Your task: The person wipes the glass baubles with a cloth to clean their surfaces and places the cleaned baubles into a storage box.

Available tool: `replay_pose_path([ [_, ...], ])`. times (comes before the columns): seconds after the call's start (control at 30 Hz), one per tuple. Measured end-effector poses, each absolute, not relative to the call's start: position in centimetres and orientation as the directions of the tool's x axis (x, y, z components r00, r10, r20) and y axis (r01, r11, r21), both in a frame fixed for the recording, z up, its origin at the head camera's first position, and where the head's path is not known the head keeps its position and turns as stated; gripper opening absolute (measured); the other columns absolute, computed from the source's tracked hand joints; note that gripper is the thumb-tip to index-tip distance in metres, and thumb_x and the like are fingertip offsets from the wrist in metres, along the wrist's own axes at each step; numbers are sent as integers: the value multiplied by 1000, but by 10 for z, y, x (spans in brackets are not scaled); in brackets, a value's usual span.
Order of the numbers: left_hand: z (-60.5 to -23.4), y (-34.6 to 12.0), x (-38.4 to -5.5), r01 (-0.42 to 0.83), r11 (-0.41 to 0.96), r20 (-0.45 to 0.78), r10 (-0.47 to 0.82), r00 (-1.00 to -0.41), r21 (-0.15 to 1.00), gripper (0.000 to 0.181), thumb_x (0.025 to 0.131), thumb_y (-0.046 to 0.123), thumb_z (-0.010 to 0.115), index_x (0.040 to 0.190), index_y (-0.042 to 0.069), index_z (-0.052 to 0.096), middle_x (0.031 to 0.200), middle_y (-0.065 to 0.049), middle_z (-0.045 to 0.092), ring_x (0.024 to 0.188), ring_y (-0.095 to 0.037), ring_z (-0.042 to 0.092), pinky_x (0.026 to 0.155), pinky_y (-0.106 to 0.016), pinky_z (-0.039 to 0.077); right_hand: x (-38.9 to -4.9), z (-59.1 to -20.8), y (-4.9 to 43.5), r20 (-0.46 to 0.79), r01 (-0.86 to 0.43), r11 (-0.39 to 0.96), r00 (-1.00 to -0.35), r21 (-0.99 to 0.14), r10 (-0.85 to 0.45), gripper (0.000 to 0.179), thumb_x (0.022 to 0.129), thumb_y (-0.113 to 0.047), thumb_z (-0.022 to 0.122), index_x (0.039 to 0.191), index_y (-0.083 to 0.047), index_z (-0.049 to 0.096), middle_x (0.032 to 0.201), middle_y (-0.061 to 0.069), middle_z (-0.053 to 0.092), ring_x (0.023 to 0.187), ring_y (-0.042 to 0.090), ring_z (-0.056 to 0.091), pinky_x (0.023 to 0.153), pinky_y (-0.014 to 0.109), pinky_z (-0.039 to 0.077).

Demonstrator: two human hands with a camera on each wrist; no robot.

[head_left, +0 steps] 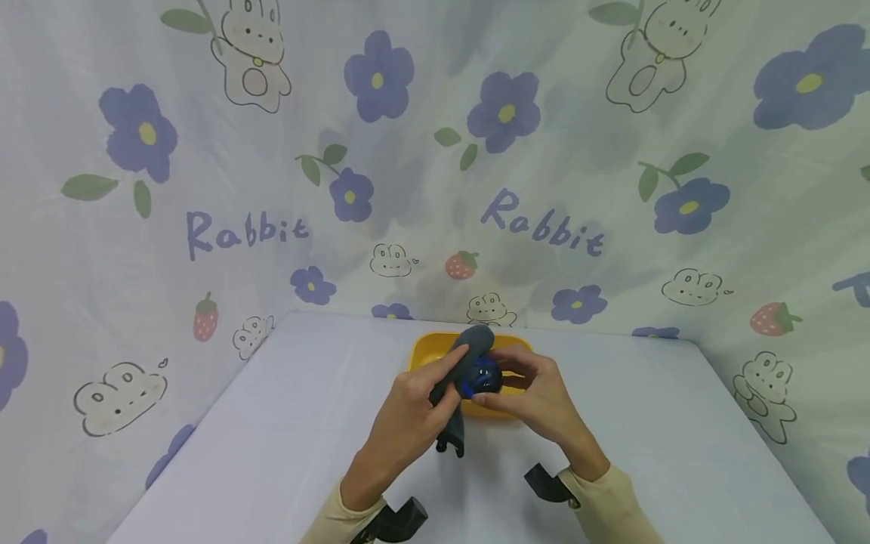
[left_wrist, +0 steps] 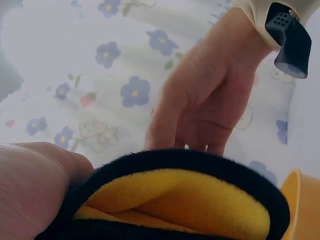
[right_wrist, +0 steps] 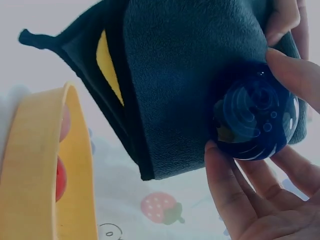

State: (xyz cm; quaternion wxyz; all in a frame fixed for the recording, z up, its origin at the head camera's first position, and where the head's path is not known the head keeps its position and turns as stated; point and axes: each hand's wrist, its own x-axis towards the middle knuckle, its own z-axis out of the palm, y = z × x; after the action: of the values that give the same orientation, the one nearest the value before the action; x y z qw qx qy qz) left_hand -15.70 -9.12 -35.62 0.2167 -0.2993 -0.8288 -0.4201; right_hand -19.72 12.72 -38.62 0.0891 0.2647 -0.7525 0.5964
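My left hand [head_left: 408, 415] grips a folded cloth [head_left: 476, 340], dark grey outside and yellow inside, as the yellow lining [left_wrist: 215, 205] shows in the left wrist view. My right hand [head_left: 540, 393] holds a shiny dark blue ball [head_left: 485, 375] between thumb and fingers. In the right wrist view the ball [right_wrist: 255, 112] has lighter swirls and small rings on it. It sits against the grey face of the cloth [right_wrist: 185, 75]. Both hands are close together over the table, just in front of a yellow container.
The yellow container [head_left: 424, 349] stands on the white table [head_left: 306, 423], behind and under the hands. A red round thing [right_wrist: 60, 177] shows inside its rim in the right wrist view, with a paler one above. A printed curtain [head_left: 421, 166] hangs around the table.
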Motion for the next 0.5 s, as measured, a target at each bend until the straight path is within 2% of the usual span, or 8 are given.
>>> replay_pose_path([
  [0.17,-356,-93,-159,693,480,618,333,-712,539,53,91,-6,64,143,4,61,87,-5,67,54,5,30,47,-15,35,-196,-387,124,461,-527,156,-826,-835,-323,51,77,-12,89,125,-15,72,118,7,75,100,16,73,89,31,61],
  [0.33,-359,-94,-163,695,485,607,355,-712,531,53,92,-4,65,143,5,61,94,-6,71,55,5,34,49,-15,37,-196,-386,125,491,-559,145,-804,-816,-335,50,77,-9,88,125,-11,71,119,10,74,102,14,72,90,31,61],
  [0.5,-360,-95,-165,681,487,590,352,-726,547,55,91,-4,63,145,6,60,88,-6,68,52,5,32,47,-16,36,-195,-385,127,538,-595,98,-776,-798,-330,53,77,-3,86,127,-5,70,120,16,73,107,11,71,93,29,60],
])
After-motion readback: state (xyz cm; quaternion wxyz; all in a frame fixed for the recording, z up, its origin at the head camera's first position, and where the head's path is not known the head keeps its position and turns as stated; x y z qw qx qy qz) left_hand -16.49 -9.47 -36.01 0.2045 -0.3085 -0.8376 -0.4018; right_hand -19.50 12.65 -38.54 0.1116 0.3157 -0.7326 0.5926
